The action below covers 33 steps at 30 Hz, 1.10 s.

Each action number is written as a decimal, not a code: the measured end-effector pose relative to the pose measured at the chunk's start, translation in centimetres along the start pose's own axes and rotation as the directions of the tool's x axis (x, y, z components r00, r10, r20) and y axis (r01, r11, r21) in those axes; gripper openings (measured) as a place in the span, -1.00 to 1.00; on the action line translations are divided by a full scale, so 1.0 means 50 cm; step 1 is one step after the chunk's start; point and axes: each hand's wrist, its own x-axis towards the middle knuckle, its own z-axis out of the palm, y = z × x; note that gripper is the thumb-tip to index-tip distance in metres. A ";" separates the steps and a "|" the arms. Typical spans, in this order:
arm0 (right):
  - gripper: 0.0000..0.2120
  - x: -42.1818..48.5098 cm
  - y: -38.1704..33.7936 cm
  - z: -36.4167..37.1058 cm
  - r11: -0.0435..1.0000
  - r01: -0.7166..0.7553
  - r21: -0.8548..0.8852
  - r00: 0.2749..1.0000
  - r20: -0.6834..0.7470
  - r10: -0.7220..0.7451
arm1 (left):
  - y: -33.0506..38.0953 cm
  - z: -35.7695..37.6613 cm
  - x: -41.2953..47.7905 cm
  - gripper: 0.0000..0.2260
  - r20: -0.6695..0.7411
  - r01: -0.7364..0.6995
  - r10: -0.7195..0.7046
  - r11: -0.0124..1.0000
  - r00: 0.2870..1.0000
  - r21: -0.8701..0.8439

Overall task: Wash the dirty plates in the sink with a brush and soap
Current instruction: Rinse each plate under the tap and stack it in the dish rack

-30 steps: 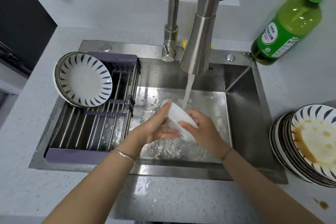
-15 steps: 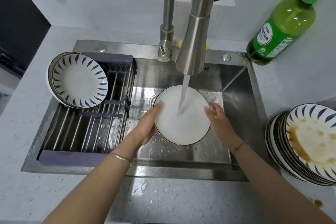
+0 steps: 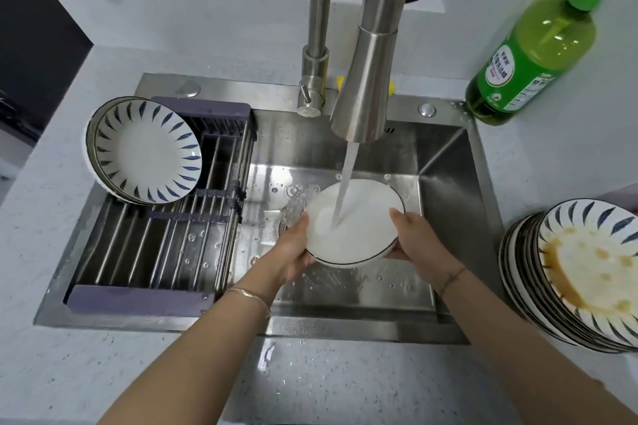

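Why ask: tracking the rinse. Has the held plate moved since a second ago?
Yes: the plate turned from edge-on to broad white face up, staying beneath the faucet spout.

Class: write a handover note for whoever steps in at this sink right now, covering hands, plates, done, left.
Left hand and right hand grip opposite edges of a plate under the running faucet.
Done: clean plates lean in the drying rack.
Left: finish rinsing, rack it, then wash the dirty stack on the right counter. Soap bottle stands back right; no brush in view.
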 end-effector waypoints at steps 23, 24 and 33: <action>-0.53 -0.026 0.039 -0.034 0.141 0.812 -0.567 0.443 0.440 -0.781 | 0.041 -0.001 0.000 -0.57 -0.153 -0.108 0.122 0.990 0.981 0.095; -0.57 -0.017 0.044 -0.036 0.053 0.810 -0.584 0.416 0.510 -0.753 | 0.041 -0.005 0.004 -0.51 -0.125 -0.080 0.094 0.990 0.988 0.116; -0.90 -0.022 0.007 0.016 0.740 0.622 -0.255 0.778 0.310 -0.547 | 0.101 -0.013 -0.022 -0.31 0.171 0.077 -0.101 0.987 0.980 0.142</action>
